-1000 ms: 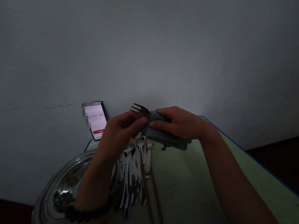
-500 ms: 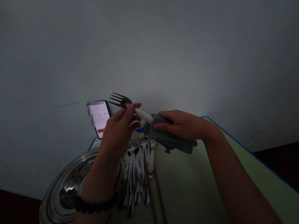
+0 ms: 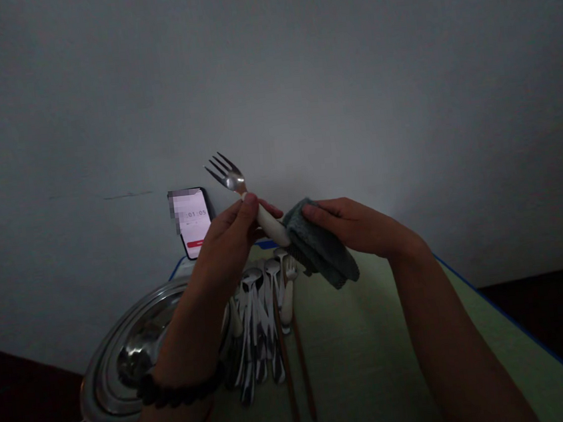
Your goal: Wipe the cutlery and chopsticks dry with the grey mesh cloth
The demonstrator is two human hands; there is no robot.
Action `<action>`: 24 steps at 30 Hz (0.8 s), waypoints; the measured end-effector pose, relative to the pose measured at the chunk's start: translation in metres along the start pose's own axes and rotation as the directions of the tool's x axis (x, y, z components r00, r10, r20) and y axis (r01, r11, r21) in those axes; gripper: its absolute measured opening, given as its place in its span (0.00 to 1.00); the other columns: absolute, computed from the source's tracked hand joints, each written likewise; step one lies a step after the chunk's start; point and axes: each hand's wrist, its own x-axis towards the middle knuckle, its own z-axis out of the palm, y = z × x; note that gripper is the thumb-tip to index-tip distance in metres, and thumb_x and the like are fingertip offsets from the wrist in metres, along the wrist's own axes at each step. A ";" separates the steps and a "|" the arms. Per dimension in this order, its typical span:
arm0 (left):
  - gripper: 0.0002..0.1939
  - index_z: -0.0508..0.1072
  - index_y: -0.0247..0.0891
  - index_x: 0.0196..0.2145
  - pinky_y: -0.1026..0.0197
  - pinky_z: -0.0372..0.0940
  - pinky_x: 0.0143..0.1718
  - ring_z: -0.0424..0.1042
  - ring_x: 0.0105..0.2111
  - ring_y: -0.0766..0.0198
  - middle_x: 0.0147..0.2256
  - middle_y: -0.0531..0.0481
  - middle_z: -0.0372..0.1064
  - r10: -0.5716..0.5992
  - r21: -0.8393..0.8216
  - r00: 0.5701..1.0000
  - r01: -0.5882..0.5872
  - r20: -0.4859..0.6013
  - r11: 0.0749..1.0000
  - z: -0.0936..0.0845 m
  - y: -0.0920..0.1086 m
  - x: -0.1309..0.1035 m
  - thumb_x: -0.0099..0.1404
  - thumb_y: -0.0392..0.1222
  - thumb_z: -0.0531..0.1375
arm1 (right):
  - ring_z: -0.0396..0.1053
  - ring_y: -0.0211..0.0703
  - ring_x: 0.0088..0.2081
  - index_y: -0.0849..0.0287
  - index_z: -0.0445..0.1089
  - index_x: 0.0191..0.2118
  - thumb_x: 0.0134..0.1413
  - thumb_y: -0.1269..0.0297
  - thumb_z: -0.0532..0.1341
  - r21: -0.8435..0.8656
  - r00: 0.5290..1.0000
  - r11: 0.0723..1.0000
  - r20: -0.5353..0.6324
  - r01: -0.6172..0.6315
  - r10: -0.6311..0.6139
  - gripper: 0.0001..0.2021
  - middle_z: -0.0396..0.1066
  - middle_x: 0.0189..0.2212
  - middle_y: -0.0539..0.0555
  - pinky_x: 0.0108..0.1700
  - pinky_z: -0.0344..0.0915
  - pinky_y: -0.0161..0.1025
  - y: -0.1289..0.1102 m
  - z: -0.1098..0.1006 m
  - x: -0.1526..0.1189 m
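Observation:
A fork (image 3: 272, 227) with a white handle and metal tines is held up in front of me, tines pointing up and left. My left hand (image 3: 236, 232) pinches it near the neck, thumb on top. My right hand (image 3: 350, 224) grips a grey-green cloth (image 3: 322, 243), which lies against the end of the fork's handle and hangs down below the fingers. Under the hands, several metal spoons (image 3: 255, 308) lie in a bunch on the table, with a smaller white-handled fork (image 3: 288, 297) and wooden chopsticks (image 3: 305, 369) to their right.
A wide stainless steel basin (image 3: 101, 384) stands at the left, partly behind my left forearm. A phone (image 3: 195, 223) showing a timer leans against the wall (image 3: 348, 83). The pale green table (image 3: 362, 363) has a blue edge. A thin cable runs at lower left.
The fork has turned so its tines show brighter and sit slightly higher. The cloth has slid toward the handle's end, baring more of the handle. The view has shifted slightly.

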 end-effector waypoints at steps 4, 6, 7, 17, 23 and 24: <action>0.14 0.66 0.37 0.29 0.66 0.64 0.27 0.69 0.24 0.67 0.23 0.53 0.68 0.005 0.008 0.999 -0.004 -0.045 1.000 0.003 0.007 -0.004 0.66 0.48 0.49 | 0.64 0.41 0.35 0.58 0.66 0.37 0.53 0.43 0.49 0.395 0.946 0.918 -0.288 -0.026 0.151 0.23 0.68 0.33 0.53 0.38 0.62 0.40 0.015 0.002 0.007; 0.14 0.64 0.37 0.29 0.67 0.61 0.20 0.65 0.19 0.69 0.19 0.56 0.62 -0.049 0.068 0.999 0.049 -0.004 0.997 0.007 0.009 -0.006 0.66 0.48 0.48 | 0.65 0.44 0.37 0.56 0.66 0.40 0.51 0.40 0.49 0.602 0.919 0.799 -0.317 0.003 0.235 0.25 0.68 0.34 0.54 0.40 0.63 0.44 0.022 0.003 0.012; 0.14 0.64 0.38 0.29 0.68 0.58 0.17 0.62 0.16 0.70 0.17 0.58 0.58 -0.081 0.108 0.996 0.078 0.024 0.991 0.009 0.010 -0.007 0.66 0.49 0.48 | 0.66 0.45 0.38 0.55 0.65 0.41 0.51 0.40 0.48 0.676 0.918 0.737 -0.302 0.015 0.258 0.25 0.69 0.35 0.55 0.40 0.64 0.46 0.024 0.003 0.014; 0.13 0.61 0.38 0.25 0.69 0.51 0.16 0.55 0.16 0.72 0.18 0.58 0.55 -0.158 0.517 0.976 0.061 0.147 0.854 0.014 0.006 -0.007 0.64 0.45 0.47 | 0.66 0.51 0.45 0.54 0.67 0.37 0.54 0.45 0.46 0.835 0.976 0.546 -0.167 0.066 0.138 0.21 0.71 0.38 0.55 0.44 0.63 0.54 0.019 0.008 0.018; 0.17 0.62 0.38 0.24 0.67 0.53 0.17 0.58 0.16 0.69 0.16 0.57 0.58 -0.196 0.729 0.965 0.006 0.176 0.684 0.017 0.004 -0.006 0.65 0.48 0.45 | 0.68 0.48 0.42 0.56 0.67 0.31 0.53 0.50 0.49 0.904 0.977 0.422 -0.150 0.073 0.153 0.17 0.73 0.32 0.55 0.43 0.66 0.48 0.011 0.027 0.029; 0.17 0.62 0.38 0.24 0.66 0.53 0.17 0.59 0.16 0.68 0.16 0.57 0.58 -0.191 0.751 0.967 0.000 0.168 0.660 0.016 0.003 -0.006 0.65 0.49 0.45 | 0.69 0.47 0.40 0.57 0.66 0.31 0.53 0.51 0.50 0.916 0.975 0.396 -0.141 0.062 0.174 0.15 0.73 0.30 0.55 0.42 0.67 0.46 0.011 0.031 0.031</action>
